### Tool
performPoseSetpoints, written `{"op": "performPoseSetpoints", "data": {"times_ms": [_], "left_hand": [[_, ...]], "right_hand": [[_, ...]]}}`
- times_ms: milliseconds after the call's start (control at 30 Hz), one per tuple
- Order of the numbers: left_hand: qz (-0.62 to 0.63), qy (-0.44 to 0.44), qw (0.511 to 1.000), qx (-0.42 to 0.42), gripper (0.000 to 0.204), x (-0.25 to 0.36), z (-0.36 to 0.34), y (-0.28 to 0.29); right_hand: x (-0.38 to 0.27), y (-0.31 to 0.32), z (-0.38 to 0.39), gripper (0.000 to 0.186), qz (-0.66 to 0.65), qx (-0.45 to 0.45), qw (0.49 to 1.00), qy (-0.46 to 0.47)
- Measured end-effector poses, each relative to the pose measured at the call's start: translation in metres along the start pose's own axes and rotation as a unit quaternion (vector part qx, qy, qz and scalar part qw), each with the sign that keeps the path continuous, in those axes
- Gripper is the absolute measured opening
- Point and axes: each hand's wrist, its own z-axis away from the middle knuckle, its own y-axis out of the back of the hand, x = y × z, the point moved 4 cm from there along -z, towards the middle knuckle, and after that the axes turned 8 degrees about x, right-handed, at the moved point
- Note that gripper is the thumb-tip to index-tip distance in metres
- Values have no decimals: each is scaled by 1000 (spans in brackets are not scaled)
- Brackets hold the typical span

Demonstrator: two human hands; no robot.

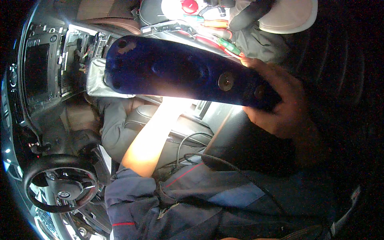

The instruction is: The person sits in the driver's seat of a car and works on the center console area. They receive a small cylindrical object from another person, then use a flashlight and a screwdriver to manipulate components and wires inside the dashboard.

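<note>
A long dark-blue slab [160,68] with round metal discs spans the upper middle, a bright glow showing beneath it. My right hand [280,112] grips its right end, fingers wrapped round the edges. My left forearm [144,144] rises from below into the glare under the slab, which hides that hand's fingers, so I cannot see what they touch. A silver-grey pouch-like thing [96,76] lies behind the slab's left end. Beyond the slab are a green-handled tool [226,44], orange-handled tools [216,23] and a red round item [189,6].
I am in a car: steering wheel [60,158] lower left, dashboard [40,68] with opened trim at left. A black cable [220,160] crosses my dark clothing. A grey-trousered leg [114,124], whose I cannot tell, is behind my forearm. A pale padded shape [288,14] is upper right.
</note>
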Motion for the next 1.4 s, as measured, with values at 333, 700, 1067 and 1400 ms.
{"op": "performPoseSetpoints", "data": {"times_ms": [333, 700, 1067, 1400], "left_hand": [[-42, 43, 998, -22, 45, -22, -9, -1], [-62, 62, 996, -14, 43, -29, -9, 7], [-75, 71, 994, -20, 42, -34, -6, 11], [-75, 75, 994, -21, 40, -35, -4, 12]], "right_hand": [[0, 0, -4, 77, 19, -30, 999, 3], [2, -2, -3, 73, 4, -42, 997, -65], [4, -2, -6, 74, -16, -34, 999, -24], [2, -1, -7, 74, 13, -42, 999, -30]]}}
